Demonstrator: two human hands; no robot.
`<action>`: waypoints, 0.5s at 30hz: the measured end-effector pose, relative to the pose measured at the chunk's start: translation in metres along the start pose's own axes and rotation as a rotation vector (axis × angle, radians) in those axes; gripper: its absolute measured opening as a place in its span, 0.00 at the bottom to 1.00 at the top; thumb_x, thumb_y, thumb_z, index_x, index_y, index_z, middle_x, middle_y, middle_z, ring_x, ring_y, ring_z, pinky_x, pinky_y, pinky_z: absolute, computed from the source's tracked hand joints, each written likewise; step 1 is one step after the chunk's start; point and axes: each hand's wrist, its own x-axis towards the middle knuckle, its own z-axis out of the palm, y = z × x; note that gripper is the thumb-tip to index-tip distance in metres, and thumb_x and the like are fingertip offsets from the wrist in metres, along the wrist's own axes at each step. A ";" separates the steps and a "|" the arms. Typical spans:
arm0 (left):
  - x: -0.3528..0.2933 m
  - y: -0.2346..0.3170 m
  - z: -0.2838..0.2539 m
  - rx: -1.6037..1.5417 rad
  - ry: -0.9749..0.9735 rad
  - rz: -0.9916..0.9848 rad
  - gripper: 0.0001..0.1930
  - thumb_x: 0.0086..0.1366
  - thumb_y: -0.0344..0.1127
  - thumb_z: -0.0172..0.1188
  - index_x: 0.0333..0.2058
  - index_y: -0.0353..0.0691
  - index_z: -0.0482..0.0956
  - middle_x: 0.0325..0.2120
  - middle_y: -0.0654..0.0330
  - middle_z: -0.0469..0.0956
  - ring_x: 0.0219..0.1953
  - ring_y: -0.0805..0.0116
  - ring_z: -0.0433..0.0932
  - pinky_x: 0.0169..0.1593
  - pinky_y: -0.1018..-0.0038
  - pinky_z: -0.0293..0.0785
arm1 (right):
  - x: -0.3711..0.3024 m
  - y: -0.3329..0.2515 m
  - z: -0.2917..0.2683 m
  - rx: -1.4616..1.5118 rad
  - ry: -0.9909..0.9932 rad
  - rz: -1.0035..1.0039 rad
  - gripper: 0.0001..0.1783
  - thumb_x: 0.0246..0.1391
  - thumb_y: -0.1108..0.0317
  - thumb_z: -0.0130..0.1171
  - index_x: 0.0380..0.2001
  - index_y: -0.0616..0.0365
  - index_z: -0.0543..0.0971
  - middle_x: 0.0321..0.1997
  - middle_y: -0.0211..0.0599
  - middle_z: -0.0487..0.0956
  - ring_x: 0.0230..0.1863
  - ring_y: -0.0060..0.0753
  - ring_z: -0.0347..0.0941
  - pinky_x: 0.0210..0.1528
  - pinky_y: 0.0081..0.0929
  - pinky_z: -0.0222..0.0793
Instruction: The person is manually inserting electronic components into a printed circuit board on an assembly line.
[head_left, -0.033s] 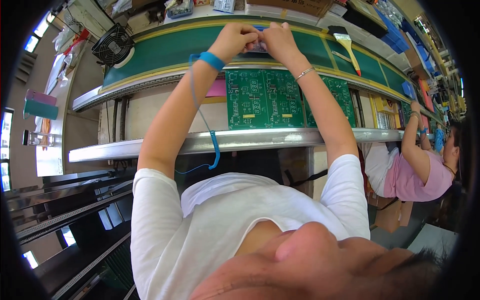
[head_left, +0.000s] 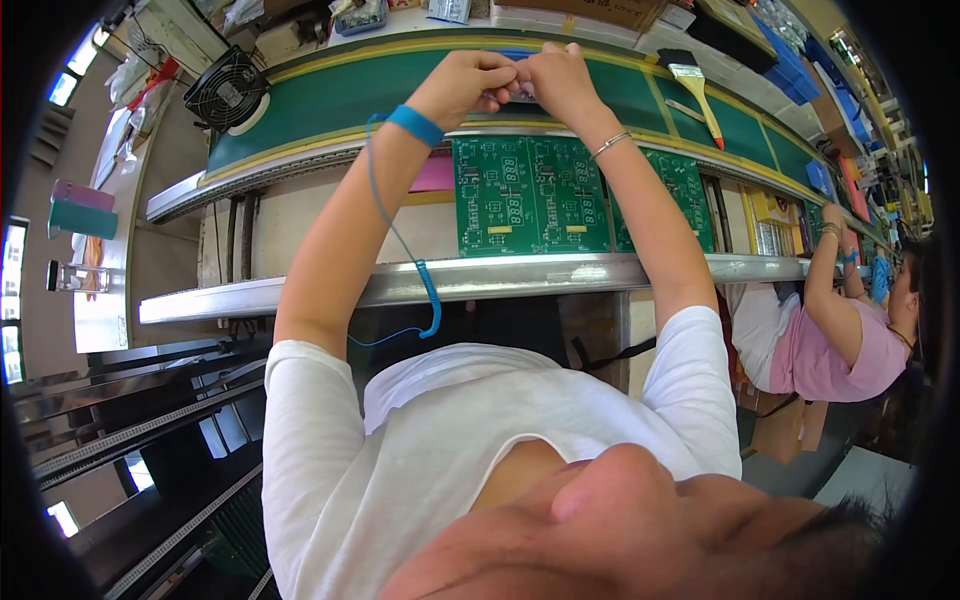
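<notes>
My left hand and my right hand meet over the far green conveyor belt, with thumbs and fingertips pinched together. Whatever is between the fingers is too small or hidden to make out. Behind and beneath them, a blue-edged container is mostly covered by the hands. Nearer to me, a green circuit board with white digit displays lies on the rails, and another green board is partly hidden by my right forearm. A blue wrist strap with a coiled cord is on my left wrist.
A small black fan stands at the belt's left end. A wide paintbrush lies right of my hands. The metal rail runs across in front of me. At the right, a person in pink works along the same line.
My left hand and wrist have shifted very slightly, and the wrist strap sits a little differently. Both hands stay pinched together over the same spot.
</notes>
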 end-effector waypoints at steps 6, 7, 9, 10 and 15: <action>-0.021 -0.031 0.004 -0.450 -0.146 -0.151 0.16 0.76 0.34 0.56 0.56 0.30 0.78 0.37 0.63 0.82 0.37 0.79 0.81 0.39 0.84 0.82 | 0.004 0.007 0.005 0.108 0.063 0.049 0.05 0.56 0.63 0.63 0.32 0.48 0.85 0.30 0.31 0.84 0.40 0.38 0.78 0.49 0.40 0.63; -0.021 -0.037 0.008 -0.496 -0.168 -0.186 0.17 0.76 0.34 0.56 0.57 0.30 0.78 0.38 0.62 0.83 0.38 0.78 0.82 0.39 0.84 0.82 | 0.003 0.008 0.006 0.109 0.058 0.047 0.05 0.56 0.63 0.63 0.32 0.48 0.85 0.30 0.31 0.84 0.40 0.38 0.78 0.49 0.40 0.63; -0.020 -0.045 0.014 -0.494 -0.185 -0.209 0.17 0.75 0.34 0.57 0.57 0.31 0.78 0.40 0.61 0.84 0.39 0.78 0.83 0.39 0.83 0.83 | -0.001 0.010 0.005 0.192 0.144 0.011 0.06 0.58 0.63 0.63 0.33 0.50 0.85 0.30 0.32 0.84 0.39 0.38 0.78 0.50 0.39 0.64; -0.023 -0.049 0.017 -0.469 -0.181 -0.212 0.15 0.76 0.33 0.56 0.56 0.31 0.79 0.40 0.60 0.84 0.39 0.77 0.83 0.40 0.82 0.83 | -0.002 0.009 0.003 0.194 0.141 0.010 0.06 0.58 0.63 0.63 0.33 0.50 0.85 0.30 0.32 0.84 0.39 0.38 0.78 0.50 0.39 0.64; -0.030 -0.054 0.018 -0.449 -0.188 -0.202 0.13 0.75 0.31 0.57 0.53 0.33 0.81 0.40 0.59 0.84 0.39 0.75 0.83 0.42 0.79 0.84 | -0.026 0.012 -0.009 0.312 0.260 -0.025 0.08 0.60 0.61 0.61 0.34 0.50 0.85 0.32 0.30 0.85 0.38 0.40 0.79 0.49 0.38 0.64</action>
